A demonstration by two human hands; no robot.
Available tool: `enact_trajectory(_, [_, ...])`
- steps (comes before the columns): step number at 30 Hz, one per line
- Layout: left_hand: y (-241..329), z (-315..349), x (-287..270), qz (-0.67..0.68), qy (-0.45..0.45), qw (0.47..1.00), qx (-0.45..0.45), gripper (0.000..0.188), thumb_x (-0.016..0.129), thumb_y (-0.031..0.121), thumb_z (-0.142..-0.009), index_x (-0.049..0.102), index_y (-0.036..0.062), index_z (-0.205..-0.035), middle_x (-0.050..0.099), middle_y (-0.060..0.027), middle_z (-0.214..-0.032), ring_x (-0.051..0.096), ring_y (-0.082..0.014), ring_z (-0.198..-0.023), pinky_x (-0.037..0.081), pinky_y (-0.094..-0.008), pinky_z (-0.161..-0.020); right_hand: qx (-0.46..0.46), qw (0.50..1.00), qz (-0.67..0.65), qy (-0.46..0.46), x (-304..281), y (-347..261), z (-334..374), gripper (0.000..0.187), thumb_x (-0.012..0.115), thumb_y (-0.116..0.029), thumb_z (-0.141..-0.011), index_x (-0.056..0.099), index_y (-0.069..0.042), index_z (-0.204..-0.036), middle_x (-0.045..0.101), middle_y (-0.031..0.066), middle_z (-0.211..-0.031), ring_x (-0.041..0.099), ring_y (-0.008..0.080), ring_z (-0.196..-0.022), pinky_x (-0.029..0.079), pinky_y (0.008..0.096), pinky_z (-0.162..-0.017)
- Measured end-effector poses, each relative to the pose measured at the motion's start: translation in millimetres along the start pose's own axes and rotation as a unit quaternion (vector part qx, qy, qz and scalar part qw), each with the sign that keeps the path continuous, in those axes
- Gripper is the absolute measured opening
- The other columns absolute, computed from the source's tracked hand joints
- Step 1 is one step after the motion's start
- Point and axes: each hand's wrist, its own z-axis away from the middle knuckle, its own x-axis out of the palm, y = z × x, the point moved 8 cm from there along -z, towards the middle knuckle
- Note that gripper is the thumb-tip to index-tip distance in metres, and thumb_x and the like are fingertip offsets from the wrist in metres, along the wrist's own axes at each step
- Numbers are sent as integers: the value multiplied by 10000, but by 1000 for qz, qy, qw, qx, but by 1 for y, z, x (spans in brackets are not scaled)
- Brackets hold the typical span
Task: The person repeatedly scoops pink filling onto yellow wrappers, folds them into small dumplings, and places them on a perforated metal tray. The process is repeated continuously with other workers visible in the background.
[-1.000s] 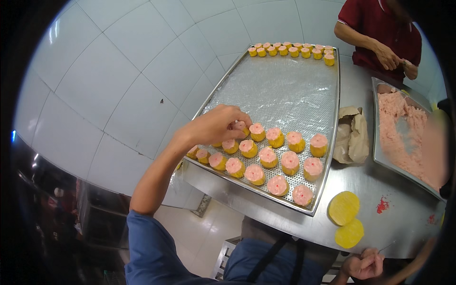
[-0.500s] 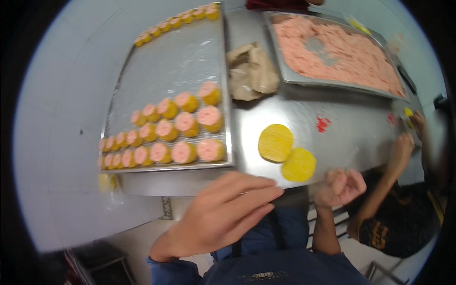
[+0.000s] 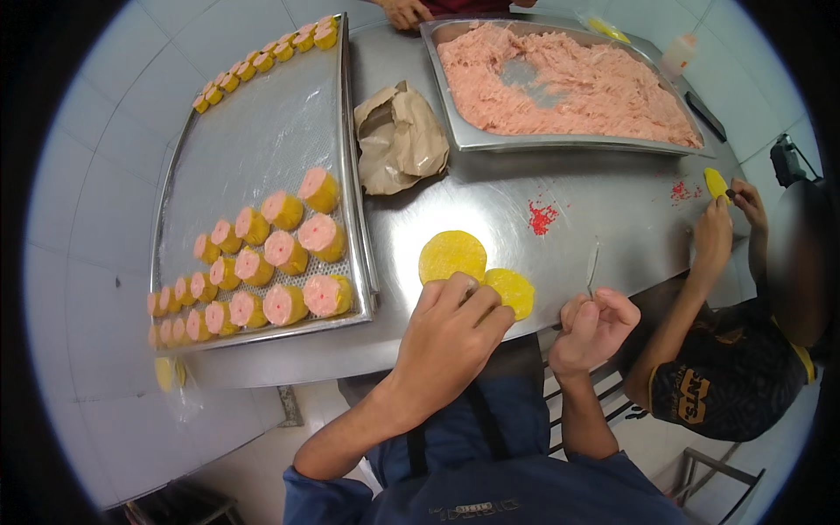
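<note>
Two overlapping round yellow dumpling wrappers point(image 3: 451, 255) lie on the steel table by its near edge. My left hand point(image 3: 451, 346) is over their near side, fingers bent down and closed at the wrappers; its fingertips and thumb are partly hidden. To the right, my right hand point(image 3: 593, 332) is closed around a thin metal tool point(image 3: 595, 265) that points up and away from me. Rows of open-topped yellow dumplings point(image 3: 284, 251) with pink filling stand on the perforated metal tray point(image 3: 254, 140) at left.
A deep steel pan point(image 3: 560, 142) of pink minced filling point(image 3: 569, 87) stands at the back. Between pan and tray sits a crumpled brown paper bag point(image 3: 401, 140). Red bits point(image 3: 542, 216) are scattered on the table. At right, a co-worker's hands point(image 3: 717, 219) hold a yellow wrapper; another person's hand point(image 3: 404, 12) shows behind.
My left hand has moved from the table edge beside the wrappers onto their near side, its fingers now bent. The tool in my right hand now shows clearly. The whole view has shifted.
</note>
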Motion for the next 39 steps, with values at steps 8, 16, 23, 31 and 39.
enact_trajectory(8, [-41,34,7,546,114,797,-233,152,717,14,-993,665,39,-1134,713,-45,-1061,671,-116,-931,525,-275,-773,32,974,194,-115,29,-29,-66,226,547,-63,-1092,662,49,-1250,727,94,-870,573,153,-635,464,294,-625])
enact_trajectory(16, [-47,61,30,712,40,627,-315,165,663,-9,-1060,569,1,-1194,732,-160,-1275,713,-151,-1149,591,-256,-931,69,867,453,-195,43,24,-227,227,635,-169,-1004,755,-3,-1103,747,200,-908,721,359,-820,550,410,-773])
enact_trajectory(23, [-53,56,19,758,9,607,-238,156,582,70,-1122,519,17,-1255,719,-238,-1302,731,-290,-1202,619,-345,-998,27,818,478,-319,75,89,-295,249,665,-193,-933,784,-5,-1045,764,227,-1010,739,376,-982,562,463,-870])
enact_trajectory(31, [-55,51,31,775,-64,550,-304,259,518,191,-1164,506,8,-1347,672,-251,-1373,724,-352,-1221,650,-441,-974,28,720,604,-341,68,145,-341,228,675,-156,-934,806,-41,-1082,774,225,-1066,742,373,-1031,569,473,-926])
enact_trajectory(39, [-55,46,31,783,-57,546,-293,276,565,143,-1141,480,4,-1364,670,-256,-1374,727,-339,-1211,644,-430,-993,115,784,459,-402,68,179,-336,247,686,-159,-961,791,1,-1118,782,192,-1009,739,292,-923,568,400,-875])
